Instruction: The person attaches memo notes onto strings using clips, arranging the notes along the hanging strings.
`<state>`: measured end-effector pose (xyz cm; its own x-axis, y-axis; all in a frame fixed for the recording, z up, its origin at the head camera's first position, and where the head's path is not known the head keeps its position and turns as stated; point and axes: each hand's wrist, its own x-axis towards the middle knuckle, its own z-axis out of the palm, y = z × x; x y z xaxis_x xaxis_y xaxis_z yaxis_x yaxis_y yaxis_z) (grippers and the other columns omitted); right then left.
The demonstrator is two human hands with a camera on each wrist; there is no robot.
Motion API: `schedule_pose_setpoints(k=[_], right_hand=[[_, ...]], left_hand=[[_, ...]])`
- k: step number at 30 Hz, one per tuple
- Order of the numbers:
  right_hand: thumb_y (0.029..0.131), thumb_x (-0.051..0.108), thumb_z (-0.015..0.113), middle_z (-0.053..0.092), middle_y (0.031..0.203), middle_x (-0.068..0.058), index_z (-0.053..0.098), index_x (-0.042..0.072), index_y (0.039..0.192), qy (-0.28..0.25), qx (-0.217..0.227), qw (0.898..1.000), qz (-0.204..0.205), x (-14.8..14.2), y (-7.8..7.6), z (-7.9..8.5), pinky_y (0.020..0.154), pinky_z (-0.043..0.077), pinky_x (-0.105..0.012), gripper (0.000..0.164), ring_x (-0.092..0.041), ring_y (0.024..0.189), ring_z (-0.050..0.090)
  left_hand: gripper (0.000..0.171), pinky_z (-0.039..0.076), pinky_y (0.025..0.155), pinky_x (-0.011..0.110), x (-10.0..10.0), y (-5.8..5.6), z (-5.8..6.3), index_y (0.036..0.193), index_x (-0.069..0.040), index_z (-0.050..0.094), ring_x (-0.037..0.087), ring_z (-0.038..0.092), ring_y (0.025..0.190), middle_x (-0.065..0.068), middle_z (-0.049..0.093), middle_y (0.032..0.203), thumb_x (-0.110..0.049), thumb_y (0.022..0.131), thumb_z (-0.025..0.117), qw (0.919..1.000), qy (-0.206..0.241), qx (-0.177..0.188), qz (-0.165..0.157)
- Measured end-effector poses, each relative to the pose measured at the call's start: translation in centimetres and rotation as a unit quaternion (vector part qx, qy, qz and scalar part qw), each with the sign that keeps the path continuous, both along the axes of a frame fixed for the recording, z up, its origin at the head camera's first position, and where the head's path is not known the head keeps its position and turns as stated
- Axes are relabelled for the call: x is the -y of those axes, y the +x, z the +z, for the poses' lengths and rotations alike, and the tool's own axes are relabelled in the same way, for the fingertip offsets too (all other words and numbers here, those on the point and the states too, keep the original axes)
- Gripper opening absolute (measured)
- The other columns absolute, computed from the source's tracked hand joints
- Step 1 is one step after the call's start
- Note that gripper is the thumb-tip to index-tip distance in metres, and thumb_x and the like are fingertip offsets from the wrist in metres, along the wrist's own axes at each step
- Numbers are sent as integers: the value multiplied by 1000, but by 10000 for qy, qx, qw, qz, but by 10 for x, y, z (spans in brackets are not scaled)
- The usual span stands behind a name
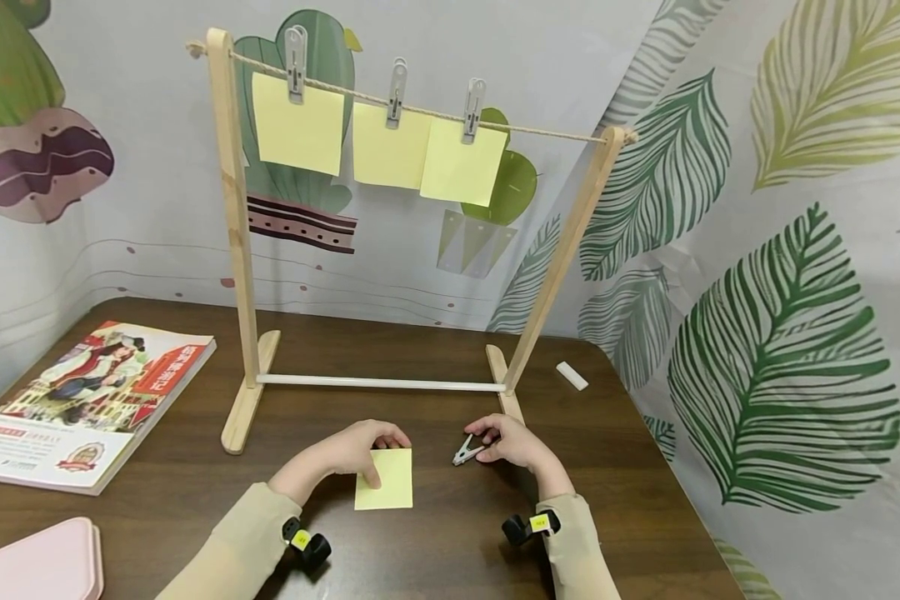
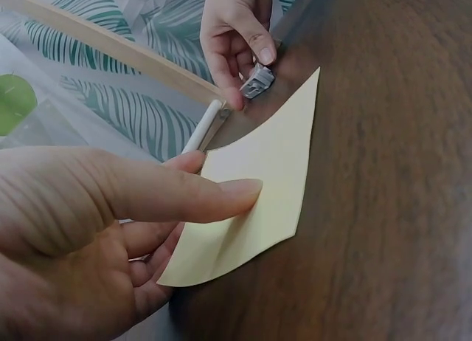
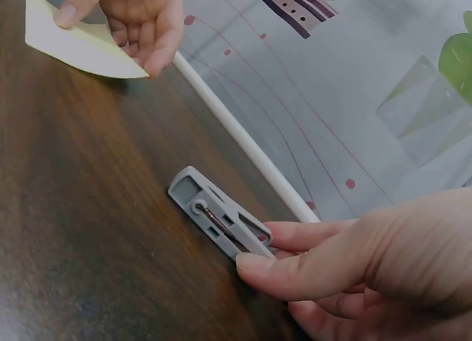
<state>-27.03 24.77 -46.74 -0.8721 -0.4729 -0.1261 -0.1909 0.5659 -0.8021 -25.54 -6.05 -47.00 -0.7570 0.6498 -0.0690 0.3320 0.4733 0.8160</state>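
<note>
A yellow sticky note [image 1: 392, 483] is pinched between the thumb and fingers of my left hand [image 1: 356, 452], its sheet slightly bowed in the left wrist view. To the right, my right hand [image 1: 512, 442] grips a grey clothespin [image 3: 221, 219] by its handle end, jaws pointing away from the palm. Above both hands a rope [image 1: 551, 131] runs across a wooden frame [image 1: 237, 225]. Three yellow notes hang from it: a left one [image 1: 300, 129], a middle one [image 1: 390, 150] and a right one [image 1: 461, 167], each under its own grey clothespin.
A thick magazine [image 1: 82, 400] lies at the left, with a pink case [image 1: 37, 567] nearer the front. One small white block [image 1: 572, 376] sits right of the frame. The frame's white crossbar [image 1: 382, 383] and wooden feet stand beyond my hands.
</note>
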Motion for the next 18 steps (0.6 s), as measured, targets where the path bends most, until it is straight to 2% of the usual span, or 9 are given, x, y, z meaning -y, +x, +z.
schedule_pose_setpoints(k=[5, 11, 16, 18], right_hand=[[74, -8, 77, 63, 93, -16, 67, -9, 109, 110, -134, 9998, -60, 0, 0, 0, 69, 46, -21, 36, -18, 84, 52], [77, 1, 80, 65, 96, -16, 68, -6, 106, 147, -156, 9998, -44, 0, 1, 0, 71, 45, -22, 32, -16, 84, 52], [82, 2, 75, 65, 99, -24, 62, -11, 110, -437, 165, 9989, 9, -1, 2, 0, 73, 49, -20, 34, -12, 85, 58], [84, 2, 73, 66, 99, -24, 59, -13, 112, -741, 318, 9967, -48, -1, 2, 0, 74, 51, -19, 35, -10, 86, 61]], left_hand=[[66, 50, 79, 29, 0, 0, 1, 117, -4, 65, 16, 56, 92, 4, 65, 100, 18, 57, 80, 9999, -129, 10, 109], [59, 50, 78, 29, 0, 1, 1, 112, -2, 68, 15, 56, 89, 2, 65, 96, 14, 57, 83, 9996, -200, 39, 182], [57, 49, 77, 28, 1, 2, 2, 110, -1, 68, 14, 57, 87, 2, 66, 93, 12, 57, 84, 9995, -193, 101, 235], [55, 49, 76, 28, 1, 2, 3, 109, -1, 68, 14, 57, 86, 3, 66, 93, 11, 57, 85, 9994, -176, 132, 269]])
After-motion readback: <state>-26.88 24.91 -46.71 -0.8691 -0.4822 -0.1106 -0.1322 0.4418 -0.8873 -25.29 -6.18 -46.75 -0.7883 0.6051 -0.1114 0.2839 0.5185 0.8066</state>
